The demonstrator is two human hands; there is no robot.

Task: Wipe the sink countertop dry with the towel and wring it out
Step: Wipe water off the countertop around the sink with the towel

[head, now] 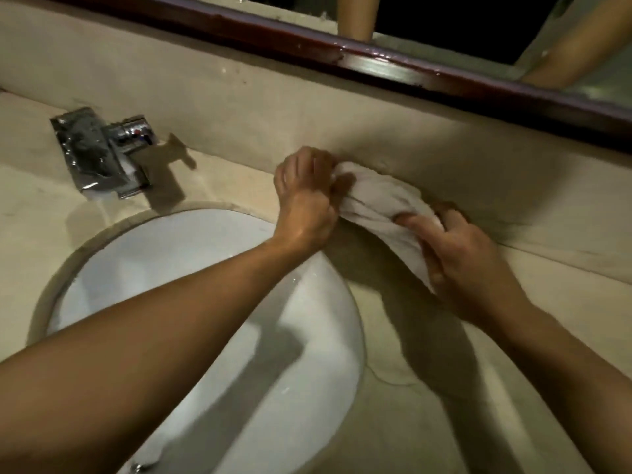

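A white towel [379,206], bunched into a roll, stretches between both hands just above the beige countertop [427,388], close to the back wall and right of the basin. My left hand [306,196] grips its far end with the fingers curled tight. My right hand [468,258] grips the near end, thumb on top of the cloth. The white oval sink basin [191,302] lies under my left forearm.
A chrome faucet [102,155] stands on the counter behind the basin at the left. A beige backsplash runs along the back under a dark red mirror frame [376,59]. The mirror reflects two arms. A hairline crack marks the counter right of the basin.
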